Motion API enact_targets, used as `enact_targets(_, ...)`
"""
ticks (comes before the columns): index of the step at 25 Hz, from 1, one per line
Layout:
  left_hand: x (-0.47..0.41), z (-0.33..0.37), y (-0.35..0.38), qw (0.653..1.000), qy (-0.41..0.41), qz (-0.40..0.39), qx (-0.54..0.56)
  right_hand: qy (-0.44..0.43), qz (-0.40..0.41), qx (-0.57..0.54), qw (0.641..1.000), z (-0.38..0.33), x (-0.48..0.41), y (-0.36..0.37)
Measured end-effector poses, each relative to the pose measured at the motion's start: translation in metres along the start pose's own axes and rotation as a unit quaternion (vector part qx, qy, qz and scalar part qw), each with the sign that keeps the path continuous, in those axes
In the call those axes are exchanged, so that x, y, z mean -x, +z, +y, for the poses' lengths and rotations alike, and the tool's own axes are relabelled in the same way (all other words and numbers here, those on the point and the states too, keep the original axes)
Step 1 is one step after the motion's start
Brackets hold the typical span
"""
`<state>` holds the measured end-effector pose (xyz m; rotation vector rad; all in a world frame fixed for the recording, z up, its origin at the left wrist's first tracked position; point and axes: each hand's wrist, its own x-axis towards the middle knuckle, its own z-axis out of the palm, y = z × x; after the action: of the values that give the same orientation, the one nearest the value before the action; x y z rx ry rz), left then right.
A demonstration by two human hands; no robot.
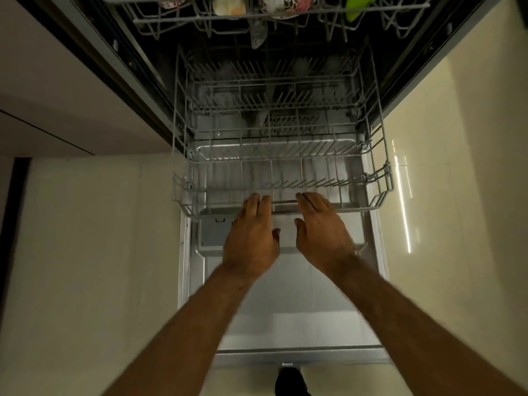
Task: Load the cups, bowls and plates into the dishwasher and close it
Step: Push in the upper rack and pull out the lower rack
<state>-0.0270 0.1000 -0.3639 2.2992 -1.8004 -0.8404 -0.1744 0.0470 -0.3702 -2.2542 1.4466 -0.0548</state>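
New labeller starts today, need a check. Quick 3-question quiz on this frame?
1. True or false: the lower rack holds plates.
2. Pick one: the left hand and right hand reach to
A) a plate
B) the lower rack's front rail
C) the door's outer edge
3. Short answer: which rack holds the floral dish and the green item?

Key: 1 false, it is bare. 2 B, both hands have straight fingers at the rail. 3 the upper rack.
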Motion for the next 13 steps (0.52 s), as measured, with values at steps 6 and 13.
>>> enact_targets(6,0.054,-0.005,0.021,1.0,0.018,-0.01,-0.011,-0.013,0.008,0.021,1.0,-0.001,0.058,0.012)
enact_targets(13,0.118,-0.006,0.04,0.999,0.025,-0.021,-0.023,-0.01,0.002,0.018,1.0,-0.007,0.124,0.023)
